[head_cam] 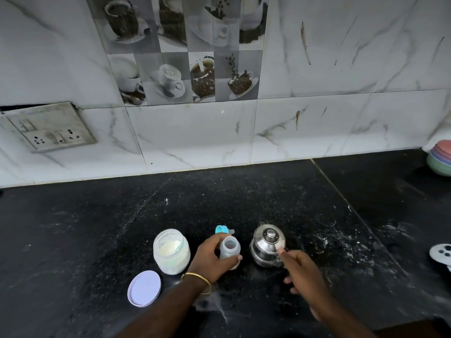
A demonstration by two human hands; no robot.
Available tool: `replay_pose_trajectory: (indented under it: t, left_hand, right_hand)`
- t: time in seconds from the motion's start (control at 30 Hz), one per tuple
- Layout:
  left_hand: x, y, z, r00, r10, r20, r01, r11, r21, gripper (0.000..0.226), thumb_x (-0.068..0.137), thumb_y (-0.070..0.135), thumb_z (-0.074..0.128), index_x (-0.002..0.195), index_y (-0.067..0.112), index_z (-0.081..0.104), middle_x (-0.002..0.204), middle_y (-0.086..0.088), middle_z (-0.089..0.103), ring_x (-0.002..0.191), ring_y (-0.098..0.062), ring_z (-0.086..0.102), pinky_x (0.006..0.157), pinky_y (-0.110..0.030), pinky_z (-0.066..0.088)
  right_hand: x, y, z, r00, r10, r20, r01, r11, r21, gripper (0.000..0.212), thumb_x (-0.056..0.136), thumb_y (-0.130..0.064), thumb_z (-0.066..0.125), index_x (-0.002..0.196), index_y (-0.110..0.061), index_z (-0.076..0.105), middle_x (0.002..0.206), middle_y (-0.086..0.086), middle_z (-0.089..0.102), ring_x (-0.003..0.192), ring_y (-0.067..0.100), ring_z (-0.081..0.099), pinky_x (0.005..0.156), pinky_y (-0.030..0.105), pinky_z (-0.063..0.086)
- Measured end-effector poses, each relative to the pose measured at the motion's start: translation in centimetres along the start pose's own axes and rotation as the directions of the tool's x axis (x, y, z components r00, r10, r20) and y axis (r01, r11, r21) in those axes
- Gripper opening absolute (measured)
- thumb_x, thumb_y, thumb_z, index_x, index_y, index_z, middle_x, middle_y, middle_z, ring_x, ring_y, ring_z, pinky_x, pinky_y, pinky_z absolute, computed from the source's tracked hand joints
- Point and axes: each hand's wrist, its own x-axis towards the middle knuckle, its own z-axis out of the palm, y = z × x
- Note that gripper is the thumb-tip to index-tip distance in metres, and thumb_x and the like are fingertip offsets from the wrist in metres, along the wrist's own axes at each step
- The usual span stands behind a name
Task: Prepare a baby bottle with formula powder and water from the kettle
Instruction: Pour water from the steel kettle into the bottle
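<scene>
A small translucent baby bottle (229,247) stands uncapped on the black counter, and my left hand (211,259) is wrapped around it. Its blue nipple cap (222,229) lies just behind it. To the left stands an open jar of white formula powder (171,251), with its pale round lid (144,288) lying flat in front of it. A small steel kettle (267,245) with its lid on sits right of the bottle. My right hand (301,272) is at the kettle's near side, fingers apart, one fingertip touching the kettle's body.
The black granite counter (97,228) is dusted with white specks. Stacked coloured bowls (440,161) sit at the far right by the tiled wall. A white object with dark spots (441,252) pokes in at the right edge. A wall socket (50,128) is at left.
</scene>
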Motion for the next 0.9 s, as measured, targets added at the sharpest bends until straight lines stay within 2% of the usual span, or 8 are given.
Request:
replay_pose_trajectory:
  t: [0.1, 0.23, 0.4, 0.53, 0.63, 0.7, 0.8, 0.9]
  left_hand:
    - [-0.1, 0.4, 0.1, 1.000, -0.003, -0.018, 0.003, 1.000, -0.004, 0.051, 0.059, 0.040, 0.091, 0.101, 0.030, 0.065, 0.103, 0.012, 0.072, 0.093, -0.002, 0.067, 0.086, -0.025, 0.053]
    - [-0.2, -0.1, 0.3, 1.000, 0.004, 0.013, -0.004, 1.000, 0.001, 0.085, 0.051, 0.052, 0.093, 0.123, 0.037, 0.050, 0.125, 0.018, 0.063, 0.117, -0.002, 0.058, 0.099, -0.025, 0.047]
    - [0.1, 0.2, -0.2, 0.999, -0.010, 0.049, 0.007, 0.999, 0.054, 0.047, 0.062, 0.031, 0.089, 0.103, 0.031, 0.066, 0.101, 0.014, 0.072, 0.094, 0.005, 0.065, 0.087, -0.022, 0.052]
    - [0.3, 0.8, 0.1, 0.998, -0.004, 0.057, 0.001, 0.998, 0.057, 0.047, 0.063, 0.030, 0.090, 0.104, 0.027, 0.066, 0.105, 0.015, 0.072, 0.094, 0.008, 0.064, 0.086, -0.016, 0.051]
    - [0.6, 1.4, 0.1, 0.999, 0.010, 0.044, -0.012, 0.999, 0.045, 0.052, 0.061, 0.035, 0.089, 0.108, 0.028, 0.067, 0.113, 0.016, 0.070, 0.100, 0.006, 0.065, 0.092, -0.020, 0.053]
    - [0.8, 1.7, 0.0, 0.999, 0.022, 0.029, -0.023, 0.999, 0.041, 0.048, 0.060, 0.033, 0.089, 0.103, 0.034, 0.067, 0.106, 0.017, 0.072, 0.098, 0.005, 0.066, 0.091, -0.023, 0.054]
    - [1.2, 2.4, -0.2, 0.998, 0.058, 0.023, -0.059, 0.997, 0.059, 0.048, 0.063, 0.024, 0.091, 0.095, 0.045, 0.063, 0.099, 0.021, 0.070, 0.096, 0.011, 0.063, 0.089, -0.016, 0.050]
    - [1.4, 2.5, -0.4, 0.998, 0.058, 0.010, -0.059, 0.997, 0.049, 0.047, 0.062, 0.029, 0.090, 0.098, 0.043, 0.064, 0.102, 0.020, 0.069, 0.099, 0.007, 0.062, 0.089, -0.018, 0.050]
  right_hand:
    - [-0.4, 0.2, 0.7, 0.994, 0.080, 0.075, -0.081, 0.997, 0.002, 0.037, 0.095, -0.056, 0.054, 0.098, -0.021, 0.065, 0.101, 0.004, 0.069, 0.072, 0.017, 0.066, 0.060, 0.030, 0.052]
    - [-0.6, 0.3, 1.5, 0.990, 0.104, 0.096, -0.112, 0.990, 0.083, 0.036, 0.099, -0.047, 0.052, 0.098, -0.015, 0.067, 0.101, 0.008, 0.070, 0.068, 0.018, 0.066, 0.056, 0.029, 0.051]
    - [-0.5, 0.5, 2.3, 0.995, 0.087, 0.044, -0.094, 0.979, 0.183, 0.037, 0.101, -0.040, 0.052, 0.095, -0.006, 0.066, 0.098, 0.011, 0.068, 0.072, 0.021, 0.064, 0.058, 0.032, 0.052]
    - [0.0, 0.9, 2.9, 0.995, 0.069, -0.072, -0.052, 0.975, 0.218, 0.040, 0.101, -0.043, 0.051, 0.087, -0.009, 0.068, 0.082, 0.013, 0.066, 0.070, 0.023, 0.065, 0.059, 0.034, 0.054]
    - [0.6, 1.3, 2.6, 0.993, 0.038, -0.112, -0.012, 0.975, 0.221, 0.037, 0.100, -0.039, 0.055, 0.084, -0.010, 0.069, 0.074, 0.015, 0.066, 0.068, 0.026, 0.067, 0.059, 0.036, 0.057]
    - [0.8, 1.3, 2.1, 0.994, 0.014, -0.109, 0.009, 0.979, 0.202, 0.035, 0.100, -0.037, 0.056, 0.086, -0.008, 0.070, 0.074, 0.017, 0.068, 0.068, 0.030, 0.071, 0.063, 0.040, 0.059]
    - [0.8, 0.8, 1.1, 0.998, -0.010, -0.066, 0.021, 0.984, 0.178, 0.035, 0.100, -0.034, 0.056, 0.089, -0.004, 0.070, 0.072, 0.019, 0.069, 0.068, 0.032, 0.072, 0.064, 0.041, 0.059]
    - [0.6, 0.0, -0.1, 1.000, -0.028, 0.009, 0.027, 0.992, 0.127, 0.035, 0.101, -0.035, 0.055, 0.092, -0.004, 0.069, 0.068, 0.018, 0.068, 0.064, 0.030, 0.071, 0.062, 0.039, 0.058]
